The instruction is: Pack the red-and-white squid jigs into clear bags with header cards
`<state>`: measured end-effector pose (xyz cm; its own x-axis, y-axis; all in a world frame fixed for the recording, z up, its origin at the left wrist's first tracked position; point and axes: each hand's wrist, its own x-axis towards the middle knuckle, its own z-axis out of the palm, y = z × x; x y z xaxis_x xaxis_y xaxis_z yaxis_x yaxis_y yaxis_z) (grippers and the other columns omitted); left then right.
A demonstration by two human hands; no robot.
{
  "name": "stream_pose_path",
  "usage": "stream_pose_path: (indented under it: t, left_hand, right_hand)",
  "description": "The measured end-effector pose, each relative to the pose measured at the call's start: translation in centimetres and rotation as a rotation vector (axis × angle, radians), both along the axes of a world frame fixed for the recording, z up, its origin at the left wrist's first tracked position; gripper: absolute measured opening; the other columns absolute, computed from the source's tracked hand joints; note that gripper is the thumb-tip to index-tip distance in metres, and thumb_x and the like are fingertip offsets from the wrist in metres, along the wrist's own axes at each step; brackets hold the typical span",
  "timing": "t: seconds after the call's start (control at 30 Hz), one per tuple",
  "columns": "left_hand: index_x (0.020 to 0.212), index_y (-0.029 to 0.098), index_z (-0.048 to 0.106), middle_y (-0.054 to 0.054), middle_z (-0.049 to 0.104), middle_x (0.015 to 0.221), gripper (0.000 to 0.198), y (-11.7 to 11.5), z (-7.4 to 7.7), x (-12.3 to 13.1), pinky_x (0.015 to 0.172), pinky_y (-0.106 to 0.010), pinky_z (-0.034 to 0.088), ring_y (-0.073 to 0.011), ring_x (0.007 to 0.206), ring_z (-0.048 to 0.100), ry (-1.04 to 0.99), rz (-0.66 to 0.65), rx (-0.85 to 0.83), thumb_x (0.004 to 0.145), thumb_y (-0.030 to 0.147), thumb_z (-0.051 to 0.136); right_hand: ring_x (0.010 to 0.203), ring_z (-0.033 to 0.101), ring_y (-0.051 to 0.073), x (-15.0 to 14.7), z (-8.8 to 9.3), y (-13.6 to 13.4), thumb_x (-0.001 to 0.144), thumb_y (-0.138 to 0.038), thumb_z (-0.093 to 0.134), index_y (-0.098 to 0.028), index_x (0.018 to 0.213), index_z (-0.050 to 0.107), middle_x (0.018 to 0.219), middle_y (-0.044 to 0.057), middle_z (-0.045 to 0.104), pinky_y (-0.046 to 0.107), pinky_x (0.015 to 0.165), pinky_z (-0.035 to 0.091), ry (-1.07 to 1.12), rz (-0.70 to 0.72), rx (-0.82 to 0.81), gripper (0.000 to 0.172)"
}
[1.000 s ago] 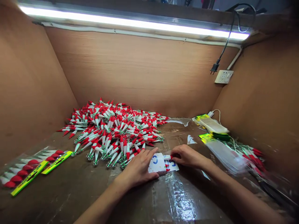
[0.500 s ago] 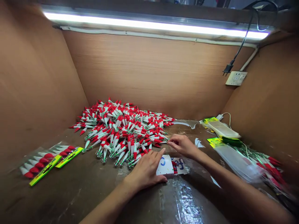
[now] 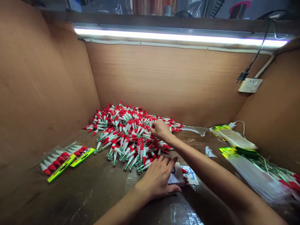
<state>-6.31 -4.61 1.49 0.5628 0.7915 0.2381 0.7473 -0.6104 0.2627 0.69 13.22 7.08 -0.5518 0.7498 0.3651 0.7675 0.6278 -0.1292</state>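
A big heap of red-and-white lures with green hooked tails lies on the brown bench. My right hand reaches into the heap's right side, fingers curled on the lures; whether it grips one I cannot make out. My left hand lies flat, fingers spread, pressing down a small white card with blue marks. A second white card with a red piece on it sticks out to the right of that hand.
Two filled clear packs with yellow-green headers lie at the left. Empty bags with yellow headers and more lures sit at the right. Brown walls enclose the bench; a wall socket and a light strip are above.
My right hand left the white card and moved up and away into the heap of lures. My left hand stayed on the card. The camera view shifted left.
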Motion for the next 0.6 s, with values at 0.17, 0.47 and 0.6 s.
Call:
stream_pose_path:
  t: [0.17,0.47,0.6]
  left_hand:
    - [0.152,0.026,0.031,-0.012,0.054,0.132,0.106,-0.2,0.3,0.0,0.101,-0.048,0.046,-0.0356,0.120,0.049,-0.016,-0.008,-0.011,0.067,0.061,0.083]
    - [0.152,0.025,0.031,-0.013,0.054,0.133,0.103,-0.3,0.4,-0.1,0.100,-0.049,0.045,-0.0358,0.120,0.050,-0.010,-0.016,-0.013,0.070,0.062,0.080]
    - [0.152,0.027,0.032,-0.012,0.054,0.133,0.103,-0.3,0.1,0.0,0.101,-0.048,0.045,-0.0354,0.120,0.051,-0.025,-0.026,-0.014,0.069,0.063,0.080]
  right_hand:
    - [0.108,0.053,0.024,-2.6,1.6,0.2,0.096,-0.029,0.057,-0.021,0.107,0.072,0.116,0.010,0.065,0.030,0.084,0.042,-0.155,0.267,0.132,0.020]
    - [0.103,0.049,0.024,-2.2,3.3,0.7,0.103,-0.021,0.045,-0.015,0.106,0.067,0.110,0.013,0.064,0.035,0.092,0.037,-0.330,0.486,0.266,0.023]
    - [0.108,0.048,0.025,-1.2,3.5,0.7,0.103,-0.019,0.044,-0.014,0.110,0.064,0.114,0.015,0.063,0.037,0.095,0.035,-0.324,0.481,0.291,0.022]
